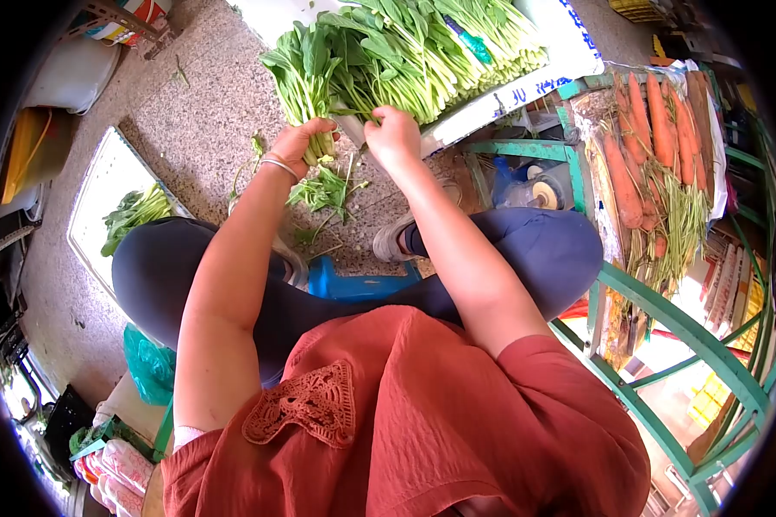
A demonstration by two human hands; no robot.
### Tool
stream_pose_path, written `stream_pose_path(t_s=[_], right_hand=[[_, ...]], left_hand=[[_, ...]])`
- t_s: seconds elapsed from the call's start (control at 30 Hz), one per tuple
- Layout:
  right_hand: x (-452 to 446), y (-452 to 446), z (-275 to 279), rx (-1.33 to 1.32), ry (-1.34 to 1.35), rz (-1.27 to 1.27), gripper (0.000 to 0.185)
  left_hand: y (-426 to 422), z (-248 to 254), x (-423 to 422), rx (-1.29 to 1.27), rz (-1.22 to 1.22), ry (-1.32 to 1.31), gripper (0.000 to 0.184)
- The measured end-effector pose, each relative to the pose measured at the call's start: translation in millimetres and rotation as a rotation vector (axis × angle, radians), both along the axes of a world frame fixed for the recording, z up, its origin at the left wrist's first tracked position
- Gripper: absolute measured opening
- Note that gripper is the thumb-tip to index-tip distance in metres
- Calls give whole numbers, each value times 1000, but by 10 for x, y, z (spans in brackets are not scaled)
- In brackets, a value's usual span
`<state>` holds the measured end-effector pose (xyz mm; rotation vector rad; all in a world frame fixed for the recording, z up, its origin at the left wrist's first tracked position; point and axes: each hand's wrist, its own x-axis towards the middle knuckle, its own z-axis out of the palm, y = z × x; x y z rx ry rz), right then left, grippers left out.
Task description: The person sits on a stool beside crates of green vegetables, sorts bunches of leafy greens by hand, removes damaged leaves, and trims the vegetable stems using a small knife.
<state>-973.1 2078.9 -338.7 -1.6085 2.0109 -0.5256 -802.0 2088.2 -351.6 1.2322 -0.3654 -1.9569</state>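
My left hand (297, 145), with a bracelet on its wrist, is closed round the stem ends of a bunch of leafy greens (306, 82). The leaves point away from me, beside a white foam box (569, 43). My right hand (394, 135) is at the box's near corner, its fingers pinched together against leafy green stems; exactly how many it grips is hidden. Rows of the same greens (422, 60) fill the box, stems toward me. A dark and green object (467, 41) lies on top of them. Loose trimmed leaves (326, 191) are scattered on the floor below my hands.
At left, a white foam lid (95, 194) carries more greens (136, 214). A blue stool (362, 281) is between my feet. Right of me, a green metal frame (655, 302) stands beside carrots (638, 146). A green plastic bag (149, 366) hangs at lower left.
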Motion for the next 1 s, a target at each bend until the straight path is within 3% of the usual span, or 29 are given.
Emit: stream_pose_path(t_s=[0.1, 0.17, 0.3, 0.37, 0.43, 0.47, 0.73, 0.9, 1.0], right_hand=[[138, -97, 79, 42, 202, -4, 26], [171, -151, 148, 220, 284, 5, 28], [46, -283, 252, 391, 234, 157, 29], [-83, -369, 314, 428, 22, 140, 30], [-152, -371, 384, 439, -487, -1, 23], [-211, -380, 432, 512, -610, -19, 22], [-136, -141, 401, 601, -814, 12, 14], [-13, -3, 311, 481, -703, 35, 26], [82, 94, 271, 216, -388, 334, 38]], left_hand=[[0, 15, 12, 35, 30, 24, 23], [1, -25, 36, 17, 45, 104, 20], [4, 60, 106, -26, 103, 207, 19], [39, 128, 99, -43, 156, 234, 19], [43, 119, 116, -30, 130, 253, 21], [41, 118, 109, -5, 118, 215, 22], [36, 132, 19, 52, 91, 253, 26], [37, 147, 15, 45, 63, 217, 24], [37, 82, 8, 23, 32, 155, 22]])
